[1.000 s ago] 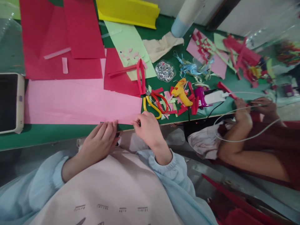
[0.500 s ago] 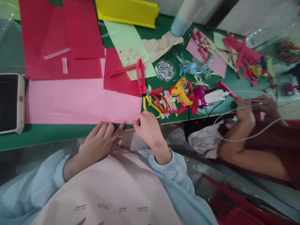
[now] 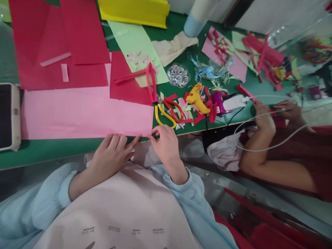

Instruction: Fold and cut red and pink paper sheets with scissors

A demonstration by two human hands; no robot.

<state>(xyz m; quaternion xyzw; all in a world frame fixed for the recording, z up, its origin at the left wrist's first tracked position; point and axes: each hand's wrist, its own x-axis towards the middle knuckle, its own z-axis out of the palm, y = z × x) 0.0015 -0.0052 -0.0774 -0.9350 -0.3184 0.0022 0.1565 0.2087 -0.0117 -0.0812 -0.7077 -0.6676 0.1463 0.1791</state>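
Observation:
A long sheet of pink paper (image 3: pixel 85 114) lies along the front edge of the green table. My left hand (image 3: pixel 111 152) rests on its near edge, index finger stretched out towards the right corner and thumb apart, the other fingers bent. At that corner, my right hand (image 3: pixel 167 147) has thumb and index finger close together on the paper's edge. Just beyond it, scissors (image 3: pixel 166 109) with one yellow and one red handle lie open, beside a looped red strip (image 3: pixel 150 83). The undersides of my fingers are hidden.
Red sheets (image 3: pixel 85 34), a yellow folded sheet (image 3: pixel 135 12) and a dish of beads (image 3: pixel 178 75) lie behind. A yellow glue gun (image 3: pixel 198 99) sits among paper scraps to the right. A phone (image 3: pixel 9 116) is at left. Another person's hands (image 3: pixel 264 116) work near a white cable.
My right hand's fingers have shifted slightly at the paper's corner, thumb and index now a little more extended. My left hand stays on the edge. The whole view has moved slightly.

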